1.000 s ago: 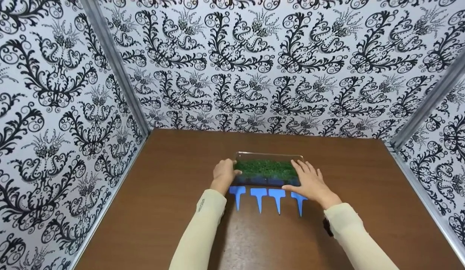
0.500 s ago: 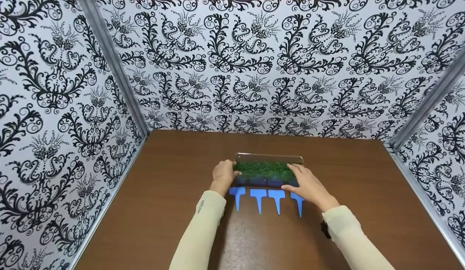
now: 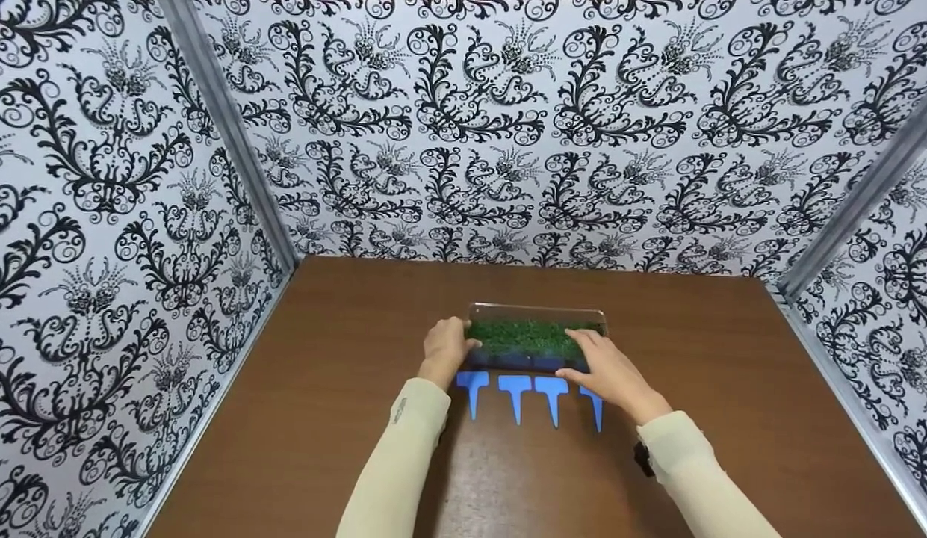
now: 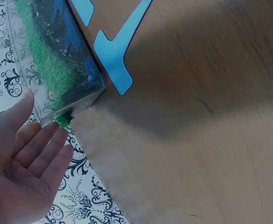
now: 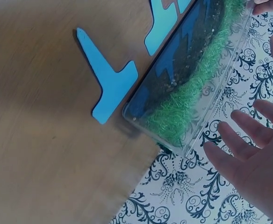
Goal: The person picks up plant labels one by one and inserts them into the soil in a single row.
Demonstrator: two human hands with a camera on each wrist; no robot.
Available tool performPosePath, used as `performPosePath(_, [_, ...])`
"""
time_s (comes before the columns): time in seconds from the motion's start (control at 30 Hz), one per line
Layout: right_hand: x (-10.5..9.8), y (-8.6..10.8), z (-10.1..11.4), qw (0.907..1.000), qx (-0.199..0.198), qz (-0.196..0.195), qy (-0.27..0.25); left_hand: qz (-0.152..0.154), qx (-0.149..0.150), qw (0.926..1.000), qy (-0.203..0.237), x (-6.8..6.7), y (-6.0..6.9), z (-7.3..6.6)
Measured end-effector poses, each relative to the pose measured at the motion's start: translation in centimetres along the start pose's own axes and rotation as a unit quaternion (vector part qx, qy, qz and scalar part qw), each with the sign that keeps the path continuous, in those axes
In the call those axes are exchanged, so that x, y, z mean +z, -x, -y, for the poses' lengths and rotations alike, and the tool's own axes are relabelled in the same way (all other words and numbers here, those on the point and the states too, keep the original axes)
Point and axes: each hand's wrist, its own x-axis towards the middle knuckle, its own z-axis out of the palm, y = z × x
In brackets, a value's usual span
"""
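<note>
A clear plastic box holds green grass-like strands above dark, gravelly soil. Blue patches show along its lower front. My left hand lies at the box's left end; in the left wrist view its thumb and loosely extended fingers meet the end edge. My right hand reaches over the front right part of the box, fingers spread and holding nothing; whether they touch it I cannot tell. Several blue T-shaped plant labels lie in a row before the box, the rightmost label partly behind my right hand.
The brown wooden table bears the box and labels. Black-and-white patterned walls with grey metal corner posts enclose it at the back and sides. A loose green strand lies on the tabletop.
My right hand has shifted a little to the left along the box, and its fingers have drawn closer together. My left hand, the box and the labels stay in place.
</note>
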Motion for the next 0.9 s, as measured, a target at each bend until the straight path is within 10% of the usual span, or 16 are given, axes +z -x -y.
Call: performPosePath(0.9, [1.8, 0.2, 0.9, 0.9996, -0.021, -0.003, -0.019, -0.001, -0.005, 1.0, -0.006, 0.1, 0.1, 0.0])
